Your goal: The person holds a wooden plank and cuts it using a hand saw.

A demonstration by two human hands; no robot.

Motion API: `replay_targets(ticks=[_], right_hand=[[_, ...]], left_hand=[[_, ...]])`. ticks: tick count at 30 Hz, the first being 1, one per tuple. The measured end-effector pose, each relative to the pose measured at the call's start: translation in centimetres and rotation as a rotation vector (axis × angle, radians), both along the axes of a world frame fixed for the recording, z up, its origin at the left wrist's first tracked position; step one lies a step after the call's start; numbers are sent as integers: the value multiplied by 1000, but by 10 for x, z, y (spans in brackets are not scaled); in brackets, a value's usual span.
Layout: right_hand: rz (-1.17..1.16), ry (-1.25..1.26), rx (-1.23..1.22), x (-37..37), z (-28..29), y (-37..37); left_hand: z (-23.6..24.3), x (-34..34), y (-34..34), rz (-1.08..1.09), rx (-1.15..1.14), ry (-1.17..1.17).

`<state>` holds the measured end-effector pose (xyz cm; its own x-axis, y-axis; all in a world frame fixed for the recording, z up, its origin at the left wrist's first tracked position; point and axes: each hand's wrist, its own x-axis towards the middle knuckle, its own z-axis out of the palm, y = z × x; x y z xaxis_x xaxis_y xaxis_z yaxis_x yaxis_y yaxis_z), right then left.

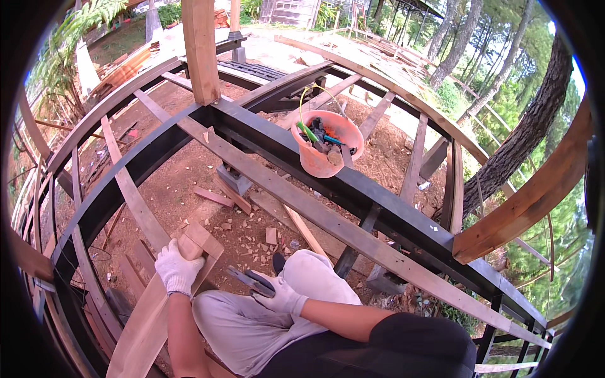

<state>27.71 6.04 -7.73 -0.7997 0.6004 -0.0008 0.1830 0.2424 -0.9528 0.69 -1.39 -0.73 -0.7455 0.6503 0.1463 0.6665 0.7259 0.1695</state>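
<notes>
Outdoor beam frame, left hand gripping plank, right hand clasping apparently pliers

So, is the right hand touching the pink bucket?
Apart. In the head view, ground and a wooden rail show between the right hand and the bucket.

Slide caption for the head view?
Gloved left hand on a wooden plank, right hand holding a dark hand tool; pink bucket of tools on black beam.

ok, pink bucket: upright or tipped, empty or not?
Upright, not empty: the pink bucket has its mouth up, with dark items and a green item showing inside.
</notes>
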Motion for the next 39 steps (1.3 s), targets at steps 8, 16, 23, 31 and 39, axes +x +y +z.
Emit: replay_targets(ticks=[8, 16, 23, 31, 39], right_hand=[[25, -88, 102, 19, 11, 1], [6, -19, 96, -40, -18, 7], [59, -104, 23, 74, 42, -16], [-35, 47, 111, -85, -23, 19], [34, -86, 18, 91, 71, -18]], left_hand=[[13, 9, 10, 63, -24, -18], [-4, -9, 2, 7, 36, -4], [9, 3, 4, 60, 6, -17], [1, -7, 8, 6, 16, 0], [1, 3, 5, 17, 57, 47]])
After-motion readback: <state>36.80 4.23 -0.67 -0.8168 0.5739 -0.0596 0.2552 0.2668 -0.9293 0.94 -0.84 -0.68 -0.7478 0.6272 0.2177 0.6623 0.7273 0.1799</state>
